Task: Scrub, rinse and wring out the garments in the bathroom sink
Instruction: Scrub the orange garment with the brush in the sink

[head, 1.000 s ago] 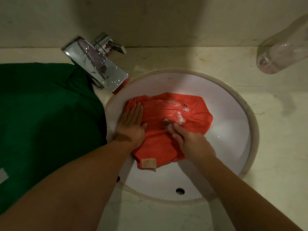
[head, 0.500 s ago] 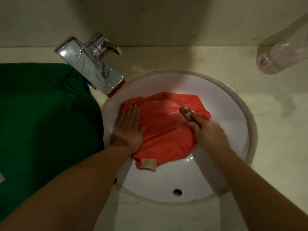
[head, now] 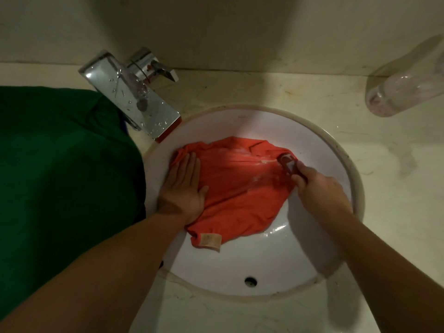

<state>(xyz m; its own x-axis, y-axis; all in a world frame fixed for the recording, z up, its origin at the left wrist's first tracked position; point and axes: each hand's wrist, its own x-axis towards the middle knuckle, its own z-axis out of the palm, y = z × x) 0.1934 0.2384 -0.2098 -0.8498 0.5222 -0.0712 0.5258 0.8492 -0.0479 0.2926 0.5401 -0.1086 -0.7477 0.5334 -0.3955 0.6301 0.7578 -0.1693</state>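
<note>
An orange garment (head: 237, 188) lies spread in the round white sink (head: 276, 255), with streaks of white suds across its upper part and a beige label at its lower edge. My left hand (head: 183, 188) presses flat on the garment's left side, fingers straight. My right hand (head: 319, 191) grips a small reddish scrub brush (head: 288, 163) whose head rests on the garment's right edge. A green garment (head: 62, 179) lies on the counter to the left of the sink.
A chrome faucet (head: 134, 104) with water drops juts over the sink's upper left rim. A clear plastic bottle (head: 406, 90) lies at the far right of the pale marble counter (head: 396, 188). An overflow hole (head: 250, 281) sits in the sink's near wall.
My right hand has moved with the brush from the garment's middle out to its right edge. My left hand has stayed pressed on the left side.
</note>
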